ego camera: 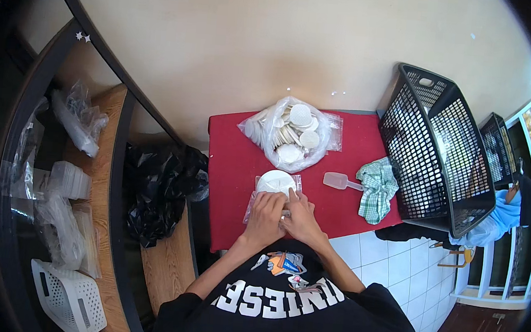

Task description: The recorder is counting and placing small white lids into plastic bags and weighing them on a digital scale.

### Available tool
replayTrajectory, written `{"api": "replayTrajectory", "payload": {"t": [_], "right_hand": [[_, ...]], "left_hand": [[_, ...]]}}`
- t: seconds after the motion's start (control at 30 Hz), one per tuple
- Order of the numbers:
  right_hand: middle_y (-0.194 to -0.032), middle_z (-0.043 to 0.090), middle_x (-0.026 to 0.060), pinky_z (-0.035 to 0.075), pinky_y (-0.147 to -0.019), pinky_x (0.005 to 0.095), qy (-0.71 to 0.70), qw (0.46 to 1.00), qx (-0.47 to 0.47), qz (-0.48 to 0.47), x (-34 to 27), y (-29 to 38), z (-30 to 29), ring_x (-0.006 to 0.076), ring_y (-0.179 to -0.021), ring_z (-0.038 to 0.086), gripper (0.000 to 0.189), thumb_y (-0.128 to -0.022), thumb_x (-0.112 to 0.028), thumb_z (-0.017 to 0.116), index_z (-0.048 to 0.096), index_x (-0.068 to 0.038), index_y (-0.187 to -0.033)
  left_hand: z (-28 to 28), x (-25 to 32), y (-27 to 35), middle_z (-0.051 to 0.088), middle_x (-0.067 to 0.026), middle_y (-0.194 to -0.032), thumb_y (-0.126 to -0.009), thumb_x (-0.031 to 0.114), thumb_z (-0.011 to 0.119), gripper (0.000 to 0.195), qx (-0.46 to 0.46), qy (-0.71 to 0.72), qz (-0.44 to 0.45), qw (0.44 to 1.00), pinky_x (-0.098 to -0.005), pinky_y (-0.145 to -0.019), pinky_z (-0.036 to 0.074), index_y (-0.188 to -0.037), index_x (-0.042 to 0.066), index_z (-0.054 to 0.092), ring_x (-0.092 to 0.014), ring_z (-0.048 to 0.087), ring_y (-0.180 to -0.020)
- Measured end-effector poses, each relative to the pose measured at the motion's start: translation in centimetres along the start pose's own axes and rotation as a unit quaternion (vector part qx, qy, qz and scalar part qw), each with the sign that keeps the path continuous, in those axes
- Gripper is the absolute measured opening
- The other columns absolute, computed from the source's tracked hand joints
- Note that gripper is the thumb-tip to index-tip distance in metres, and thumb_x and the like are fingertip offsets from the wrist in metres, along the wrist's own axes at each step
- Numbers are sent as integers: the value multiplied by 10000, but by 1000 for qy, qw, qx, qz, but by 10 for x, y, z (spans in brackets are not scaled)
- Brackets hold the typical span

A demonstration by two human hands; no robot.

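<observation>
Close in front of me, both hands meet at a clear plastic bag (pixel 249 208) holding round white wafer-like discs (pixel 276 181). My left hand (pixel 265 215) has its fingers bent over the lower edge of the discs. Beside it, my right hand (pixel 302 217) pinches the bag's near end, a bit of it showing between the hands. Farther back stands an open clear plastic bag (pixel 321 150) full of similar pale discs. A translucent plastic scoop (pixel 337 180) lies to the right, its handle touching a green-and-white checked cloth (pixel 377 189).
The red tablecloth (pixel 233 163) covers the table. A large black plastic crate (pixel 435 151) stands at the right edge. Flat clear bags (pixel 336 129) lie behind the open bag. Left are a black plastic bag (pixel 160 190) and a wooden shelf (pixel 106 228). Another person (pixel 500 212) is far right.
</observation>
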State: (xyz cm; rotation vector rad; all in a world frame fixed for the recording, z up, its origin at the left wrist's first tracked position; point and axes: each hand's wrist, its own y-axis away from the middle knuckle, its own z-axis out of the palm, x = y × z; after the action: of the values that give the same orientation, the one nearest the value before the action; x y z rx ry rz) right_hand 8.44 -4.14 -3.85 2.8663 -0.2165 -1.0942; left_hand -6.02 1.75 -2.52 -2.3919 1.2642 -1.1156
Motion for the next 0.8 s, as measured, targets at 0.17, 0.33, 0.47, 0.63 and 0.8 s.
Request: {"api": "replayTrajectory", "payload": {"t": [0.17,0.33,0.47,0.63,0.8], "right_hand": [[-1622,357,343,243,-1146,756,-64,991,-45,-110,5,-10,-18,605,-1519,211,294,-783,-124,812,788,-86,-1074],[-1248,752,195,407,-1169,496,-272,946,-42,-169,14,-52,-37,418,-1465,462,32,-798,-34,811,826,-53,-819],[-807,762,166,555,-711,386,-135,961,234,53,36,-104,-64,259,-711,717,284,-887,-261,816,790,17,-836],[-1464,552,268,430,-1052,591,100,945,275,146,103,-171,-55,474,-1306,524,461,-782,-251,884,754,-51,-1177],[-1511,498,286,410,-1081,632,82,942,311,96,135,-179,-43,510,-1354,470,253,-795,-210,874,795,-43,-969]], "left_hand": [[-32,6,-22,692,-198,-897,-717,162,804,328,-149,95,-133,975,-504,-810,496,-967,32,636,-404,662,-912],[-11,-6,-9,676,-164,-847,-635,314,946,512,-27,-16,-130,991,-495,-770,503,-921,37,625,-378,656,-853],[-19,-29,3,666,-142,-888,-588,453,991,678,-24,19,-255,966,-464,-820,479,-952,55,581,-358,646,-879],[-27,-39,14,654,-115,-917,-571,441,1014,726,-33,52,-274,960,-439,-809,487,-995,73,554,-320,650,-885],[-33,-39,2,645,-102,-941,-573,475,1003,734,-2,31,-225,974,-431,-845,446,-1000,81,553,-320,627,-881]]}}
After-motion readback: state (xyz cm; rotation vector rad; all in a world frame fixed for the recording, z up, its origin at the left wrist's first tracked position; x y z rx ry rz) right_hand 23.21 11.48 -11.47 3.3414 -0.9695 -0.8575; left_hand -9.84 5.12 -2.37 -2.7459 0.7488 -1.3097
